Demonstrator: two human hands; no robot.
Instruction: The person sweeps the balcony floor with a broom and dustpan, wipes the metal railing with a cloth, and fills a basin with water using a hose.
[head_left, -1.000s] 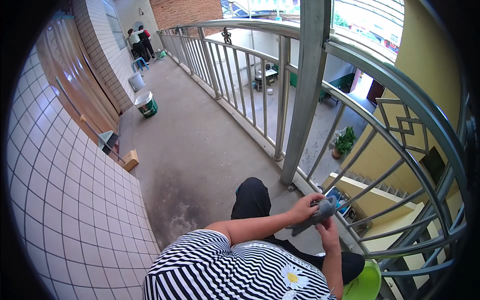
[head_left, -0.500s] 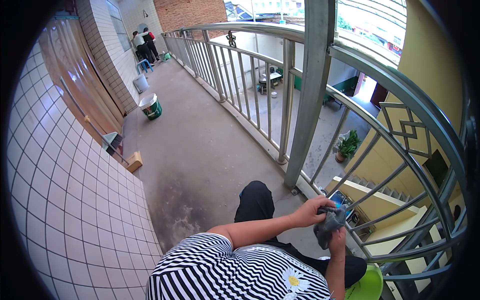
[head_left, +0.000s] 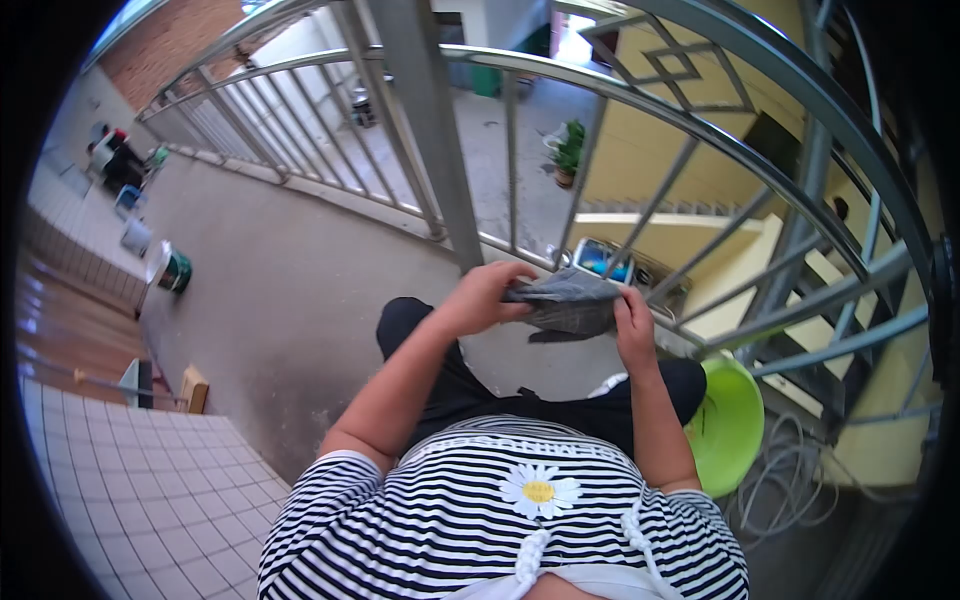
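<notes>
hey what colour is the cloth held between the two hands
The cloth is grey, darker along its lower edge. It shows best in the head view.

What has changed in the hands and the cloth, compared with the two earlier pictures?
The left hand and right hand have moved apart, and the grey cloth, bunched before, is now spread between them. The view has turned right, showing more of the green basin. Both hands hold the cloth, as before.

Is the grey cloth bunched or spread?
Partly spread: the grey cloth extends between left hand and right hand; whether fully unfolded, I cannot tell.
</notes>
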